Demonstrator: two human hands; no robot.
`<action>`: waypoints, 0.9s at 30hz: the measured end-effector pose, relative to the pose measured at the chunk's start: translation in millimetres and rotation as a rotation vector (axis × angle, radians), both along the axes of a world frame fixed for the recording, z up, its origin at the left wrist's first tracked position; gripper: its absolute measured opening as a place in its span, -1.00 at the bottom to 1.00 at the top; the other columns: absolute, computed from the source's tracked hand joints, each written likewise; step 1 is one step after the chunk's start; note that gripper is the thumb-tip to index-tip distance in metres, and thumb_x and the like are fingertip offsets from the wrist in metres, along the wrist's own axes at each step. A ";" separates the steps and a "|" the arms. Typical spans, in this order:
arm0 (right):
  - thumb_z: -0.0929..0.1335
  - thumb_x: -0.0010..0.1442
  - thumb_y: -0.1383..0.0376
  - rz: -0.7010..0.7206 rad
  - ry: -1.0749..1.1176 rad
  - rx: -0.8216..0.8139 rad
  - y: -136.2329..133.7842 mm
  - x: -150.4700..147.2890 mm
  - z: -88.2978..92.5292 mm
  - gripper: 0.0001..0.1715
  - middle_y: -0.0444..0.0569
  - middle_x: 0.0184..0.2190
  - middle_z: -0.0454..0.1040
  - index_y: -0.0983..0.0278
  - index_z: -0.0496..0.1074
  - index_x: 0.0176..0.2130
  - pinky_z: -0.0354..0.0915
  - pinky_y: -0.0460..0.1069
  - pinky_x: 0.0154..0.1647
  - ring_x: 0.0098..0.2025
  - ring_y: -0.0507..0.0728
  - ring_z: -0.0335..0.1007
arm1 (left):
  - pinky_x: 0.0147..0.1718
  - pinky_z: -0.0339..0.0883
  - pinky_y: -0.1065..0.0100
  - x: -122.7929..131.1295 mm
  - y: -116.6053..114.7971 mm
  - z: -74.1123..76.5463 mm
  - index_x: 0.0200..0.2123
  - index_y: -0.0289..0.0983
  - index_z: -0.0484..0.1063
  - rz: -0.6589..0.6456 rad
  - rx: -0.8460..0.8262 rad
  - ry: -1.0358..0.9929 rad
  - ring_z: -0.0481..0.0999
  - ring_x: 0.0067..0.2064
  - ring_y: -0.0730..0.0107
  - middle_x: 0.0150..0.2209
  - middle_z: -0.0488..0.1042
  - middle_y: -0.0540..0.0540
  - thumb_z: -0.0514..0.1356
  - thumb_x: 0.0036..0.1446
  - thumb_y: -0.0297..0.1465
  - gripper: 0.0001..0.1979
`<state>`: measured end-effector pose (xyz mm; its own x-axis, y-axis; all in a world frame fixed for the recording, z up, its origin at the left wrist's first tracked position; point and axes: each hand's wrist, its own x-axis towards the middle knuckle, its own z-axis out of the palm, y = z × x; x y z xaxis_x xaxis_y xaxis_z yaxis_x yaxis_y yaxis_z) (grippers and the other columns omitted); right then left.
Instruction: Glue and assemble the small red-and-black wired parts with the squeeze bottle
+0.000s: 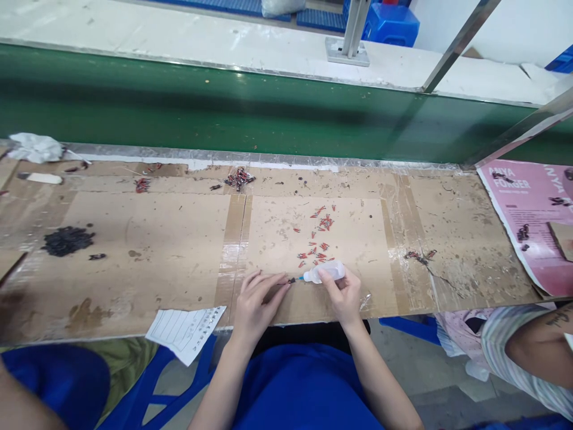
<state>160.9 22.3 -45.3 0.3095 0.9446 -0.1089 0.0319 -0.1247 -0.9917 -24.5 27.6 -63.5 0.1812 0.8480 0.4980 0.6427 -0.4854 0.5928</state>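
Observation:
Near the table's front edge, my left hand [262, 298] pinches a small dark part [292, 280] between thumb and fingertips. What kind of part it is, I cannot make out. My right hand [344, 292] is closed round a translucent squeeze bottle [329, 273], which lies almost level. Its thin blue tip points left, right at the dark part; whether they touch is too small to tell. Just beyond the bottle, many little red-and-black pieces [326, 223] are scattered over the cardboard [277, 239].
A heap of black pieces [68, 240] lies at left, with a bundle of red-and-dark pieces [239, 178] farther back. A written paper sheet [185, 331] overhangs the front edge. Green belt [250, 116] runs behind. Other people sit on both sides; an arm [544, 340] shows at right.

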 end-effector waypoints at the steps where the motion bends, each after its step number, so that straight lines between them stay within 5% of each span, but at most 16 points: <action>1: 0.46 0.06 0.10 0.003 0.003 0.001 0.0 0.2 0.3 -0.72 -0.02 -0.49 0.57 0.28 0.53 -0.43 0.37 -0.02 -0.40 -0.43 0.14 0.48 | -0.07 0.39 0.19 -0.3 -0.2 -0.1 -0.15 -0.18 0.48 -0.003 -0.005 0.001 0.62 -0.34 0.36 -0.36 0.64 0.03 0.27 0.18 -0.44 -0.85; 15: 0.46 0.06 0.08 0.039 -0.016 -0.014 2.0 -0.3 1.7 -0.70 -0.04 -0.52 0.55 0.27 0.52 -0.45 0.34 -0.03 -0.47 -0.48 0.11 0.41 | -0.11 0.45 0.05 -2.0 -3.3 -3.3 -0.19 -0.12 0.50 0.040 -0.073 0.003 0.62 -0.35 0.23 -0.35 0.64 -0.01 0.25 0.20 -0.30 -0.89; 22: 0.46 0.05 0.11 -0.042 0.012 0.004 1.0 0.2 3.2 -0.74 -0.03 -0.50 0.57 0.27 0.53 -0.44 0.38 -0.01 -0.41 -0.44 0.14 0.47 | -0.08 0.40 0.15 0.1 -2.5 -5.7 -0.17 -0.17 0.47 0.015 -0.027 -0.002 0.62 -0.34 0.35 -0.36 0.64 0.02 0.26 0.20 -0.42 -0.88; 27: 0.47 0.02 0.06 -0.235 0.059 0.077 0.4 16.0 -0.3 -0.67 0.03 -0.40 0.62 0.28 0.53 -0.37 0.44 0.07 -0.33 -0.36 0.22 0.54 | -0.12 0.37 0.19 -0.5 -0.1 3.4 -0.16 -0.17 0.47 -0.018 -0.044 0.003 0.62 -0.31 0.36 -0.34 0.64 0.02 0.26 0.21 -0.40 -0.87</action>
